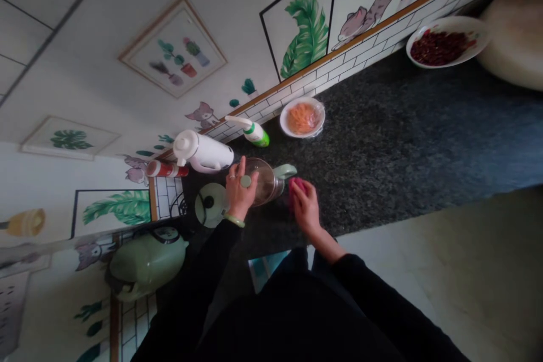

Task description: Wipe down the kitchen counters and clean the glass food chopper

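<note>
A clear glass kettle (pixel 263 184) with a pale green handle (pixel 285 171) and a round green lid knob stands on the dark counter. My left hand (pixel 241 189) grips it at the top, fingers spread around the knob. Beside the handle, my right hand (pixel 306 203) has its fingers closed on a pink cloth (pixel 296 186), close to the kettle's side. Whether the cloth touches the glass I cannot tell. A round pale green kettle base (pixel 207 205) lies by my left wrist.
Along the wall stand a white jug (pixel 203 150), a green-and-white spray bottle (pixel 257 134), a red container (pixel 163 169) and a covered bowl of orange shreds (pixel 302 117). A green appliance (pixel 146 263) sits left. Far right is a bowl of dark red pieces (pixel 449 42).
</note>
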Action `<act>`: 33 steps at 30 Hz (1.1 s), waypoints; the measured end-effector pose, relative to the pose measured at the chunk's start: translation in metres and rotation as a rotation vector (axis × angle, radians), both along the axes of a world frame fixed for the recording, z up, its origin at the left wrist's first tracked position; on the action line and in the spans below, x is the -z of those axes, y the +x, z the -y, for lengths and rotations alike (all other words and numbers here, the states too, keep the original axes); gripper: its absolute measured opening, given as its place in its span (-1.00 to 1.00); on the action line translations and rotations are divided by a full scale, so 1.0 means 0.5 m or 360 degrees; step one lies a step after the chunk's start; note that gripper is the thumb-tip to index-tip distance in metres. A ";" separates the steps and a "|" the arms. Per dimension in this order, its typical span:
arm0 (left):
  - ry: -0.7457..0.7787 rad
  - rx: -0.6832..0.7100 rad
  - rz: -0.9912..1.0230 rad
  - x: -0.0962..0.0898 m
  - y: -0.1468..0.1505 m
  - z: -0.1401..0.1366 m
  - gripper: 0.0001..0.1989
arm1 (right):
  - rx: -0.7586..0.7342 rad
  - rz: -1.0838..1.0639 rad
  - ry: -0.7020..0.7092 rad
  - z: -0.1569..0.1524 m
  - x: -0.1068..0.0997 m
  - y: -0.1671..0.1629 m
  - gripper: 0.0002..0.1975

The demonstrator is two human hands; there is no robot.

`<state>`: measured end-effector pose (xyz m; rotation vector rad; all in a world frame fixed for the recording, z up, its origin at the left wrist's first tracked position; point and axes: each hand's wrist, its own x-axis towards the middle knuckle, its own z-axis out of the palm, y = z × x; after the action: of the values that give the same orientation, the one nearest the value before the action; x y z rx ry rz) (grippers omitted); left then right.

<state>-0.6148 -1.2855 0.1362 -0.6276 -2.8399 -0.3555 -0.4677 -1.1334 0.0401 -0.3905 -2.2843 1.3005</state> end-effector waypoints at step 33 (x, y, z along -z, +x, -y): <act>-0.0082 -0.0175 0.0030 -0.003 0.025 0.013 -0.33 | -0.0412 0.0725 0.0469 -0.231 0.019 -0.123 -0.73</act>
<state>-0.6026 -1.2920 0.1380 -0.4769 -2.8949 -0.2718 -0.5290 -1.0180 0.0304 -0.3190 -2.9433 1.0394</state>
